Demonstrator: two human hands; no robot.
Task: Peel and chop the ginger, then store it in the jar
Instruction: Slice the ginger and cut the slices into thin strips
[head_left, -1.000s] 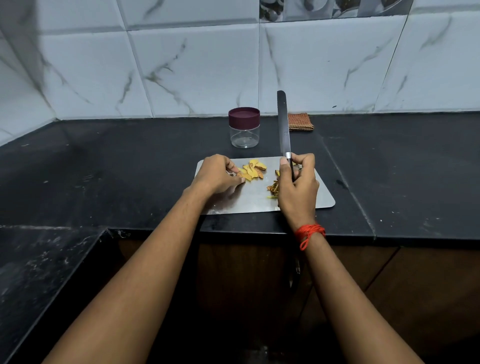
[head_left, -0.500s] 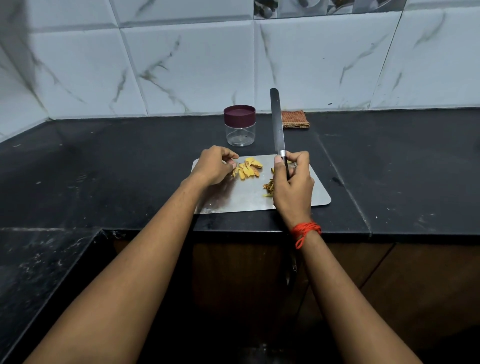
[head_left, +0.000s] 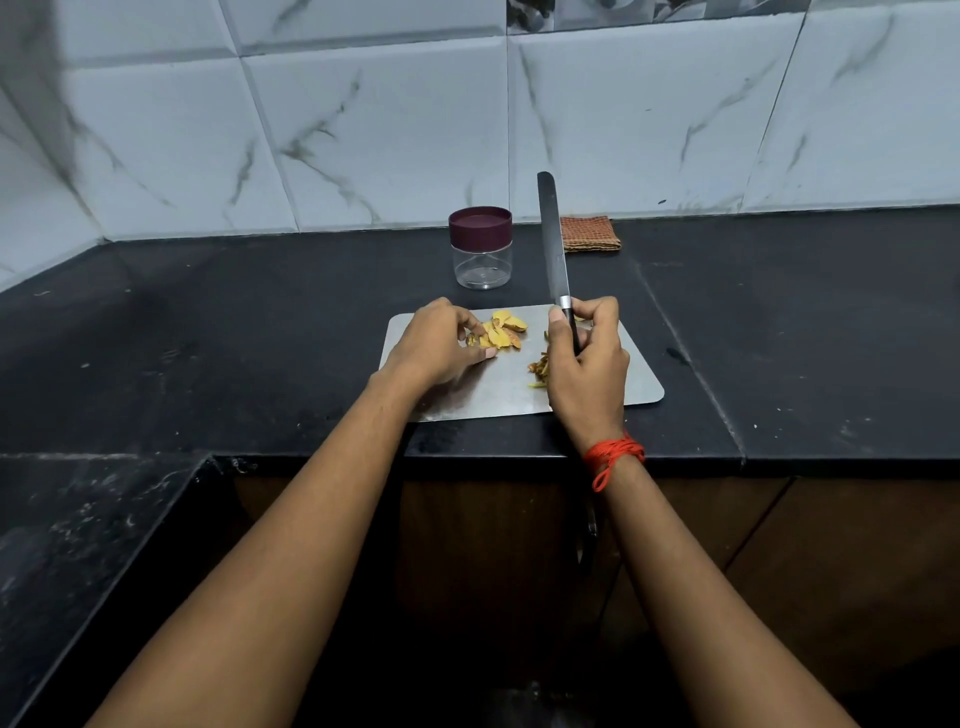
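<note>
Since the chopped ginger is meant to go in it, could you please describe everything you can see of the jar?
The jar is small and round, with a clear, plastic-looking body and a dark maroon lid closed on top. It looks empty. It stands upright on the black countertop, just behind the steel cutting board, a folded cloth to its right. Neither hand touches it: the left hand is at the ginger slices and the right hand grips the knife.

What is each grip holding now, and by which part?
Right-hand grip: the knife, by its black handle just below the blade. Left-hand grip: curled against the ginger slices on the steel board; whether it pinches one cannot be told.
</note>
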